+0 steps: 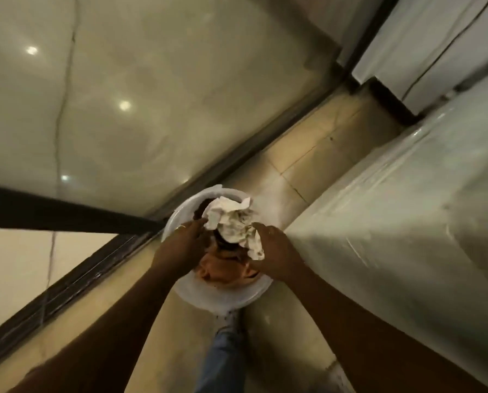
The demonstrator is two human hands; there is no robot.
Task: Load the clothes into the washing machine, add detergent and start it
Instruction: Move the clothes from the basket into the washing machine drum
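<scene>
While you lean over the white bucket [208, 296], which sits on the tiled floor and serves as the landmark, a glass door with a dark frame [75, 276] runs along its left. Your left hand [184, 239] reaches over the bucket's left rim, fingers curled down into the clothes [223, 268]; it seems to be closing on dark fabric, though blur hides the fingertips. Inside the bucket the clothes lie in a crumpled heap: a brown-orange garment nearest you, something dark in the middle, and a pale cream cloth [232, 222] on top, bunched and creased, rising above the far rim. Your right hand [274, 251] comes in over the bucket's right side, fingers wrapped around the cream cloth's near edge. Right of the bucket, close beside it, stands a large pale appliance wrapped in clear plastic [393, 211], probably the washing machine; no lid or opening shows.

To do this step well, gather the heap from underneath with both hands so nothing trails, and lift it clear of the rim before turning right.
</scene>
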